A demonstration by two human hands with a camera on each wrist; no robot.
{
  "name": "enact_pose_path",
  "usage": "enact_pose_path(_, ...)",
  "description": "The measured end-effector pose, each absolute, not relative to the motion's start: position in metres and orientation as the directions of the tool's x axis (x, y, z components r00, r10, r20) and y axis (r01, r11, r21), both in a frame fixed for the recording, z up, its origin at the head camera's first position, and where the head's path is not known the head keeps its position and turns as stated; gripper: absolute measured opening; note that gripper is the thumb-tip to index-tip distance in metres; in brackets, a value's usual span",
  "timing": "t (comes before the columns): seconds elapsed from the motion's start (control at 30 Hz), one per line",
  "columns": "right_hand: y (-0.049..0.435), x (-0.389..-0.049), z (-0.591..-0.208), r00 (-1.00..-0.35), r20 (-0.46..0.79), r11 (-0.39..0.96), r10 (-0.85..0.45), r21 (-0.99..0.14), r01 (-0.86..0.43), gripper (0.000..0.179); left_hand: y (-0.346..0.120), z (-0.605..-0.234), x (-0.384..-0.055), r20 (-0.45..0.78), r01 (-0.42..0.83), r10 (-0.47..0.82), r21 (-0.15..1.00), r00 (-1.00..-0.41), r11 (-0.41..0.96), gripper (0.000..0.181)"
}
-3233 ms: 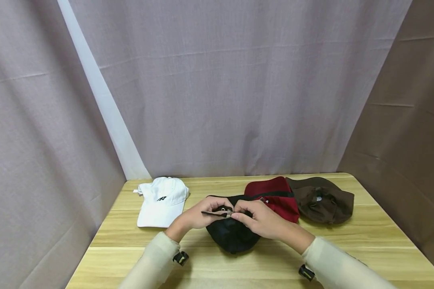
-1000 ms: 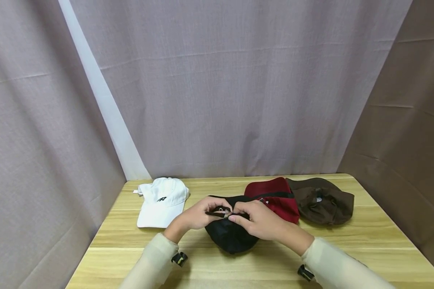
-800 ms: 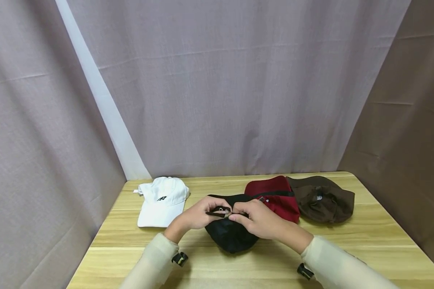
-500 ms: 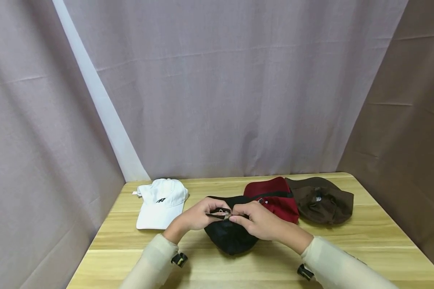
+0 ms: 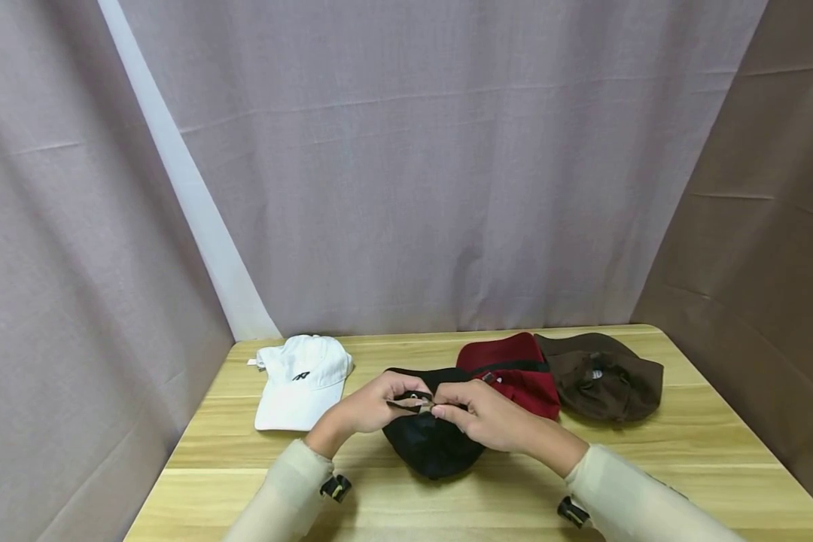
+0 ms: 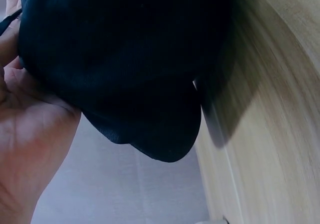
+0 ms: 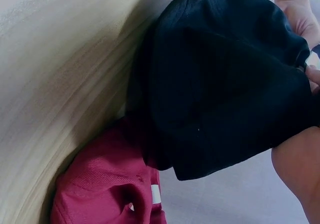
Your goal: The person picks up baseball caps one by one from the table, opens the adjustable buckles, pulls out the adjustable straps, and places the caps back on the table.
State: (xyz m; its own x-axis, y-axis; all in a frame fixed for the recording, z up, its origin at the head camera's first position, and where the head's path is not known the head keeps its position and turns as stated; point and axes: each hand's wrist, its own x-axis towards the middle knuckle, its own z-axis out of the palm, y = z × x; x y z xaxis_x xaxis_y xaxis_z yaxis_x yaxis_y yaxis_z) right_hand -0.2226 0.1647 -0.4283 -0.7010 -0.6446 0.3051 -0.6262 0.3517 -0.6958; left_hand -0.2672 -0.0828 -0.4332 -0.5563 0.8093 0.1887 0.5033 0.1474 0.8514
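A black baseball cap [image 5: 433, 449] hangs between the two hands in the middle of the head view, crown toward the person. The left hand [image 5: 371, 402] pinches the cap's dark strap [image 5: 403, 407] on the left of a small metal buckle [image 5: 425, 404]. Pinched between thumb and bent index finger, the band right by the buckle is held by the right hand [image 5: 486, 412]. Both sets of fingertips almost meet, so the strap's exact path through the buckle is hidden. In the left wrist view the cap's dark fabric [image 6: 125, 49] fills the upper part.
On the wooden table [image 5: 508, 504], a white cap [image 5: 312, 384] lies at the back left. A red cap [image 5: 511, 373] sits just behind the right hand, touching a brown cap [image 5: 606, 380] at the right. Grey curtains [image 5: 393, 188] stand behind the table.
Both hands stay over the same spot with small finger movements. The strap's loose end, which stuck out left past the left thumb earlier, has shifted slightly right. The other caps have not moved.
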Motion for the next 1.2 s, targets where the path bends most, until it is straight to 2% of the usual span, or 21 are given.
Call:
enact_pose_path(0.73,0.1696,-0.2229,-0.4280,-0.691,0.261,0.350,-0.674,-0.711,-0.610,0.014,-0.0858,-0.4346,-0.2666,0.187,0.495,0.809,0.857,-0.557,0.143,0.012)
enact_pose_path(1.2,0.1726,-0.2226,-0.4278,-0.699,0.259,0.362,-0.667,-0.707,-0.608,0.017,-0.0868,-0.4355,-0.2661,0.169,0.454,0.802,0.880,-0.572,0.138,0.025)
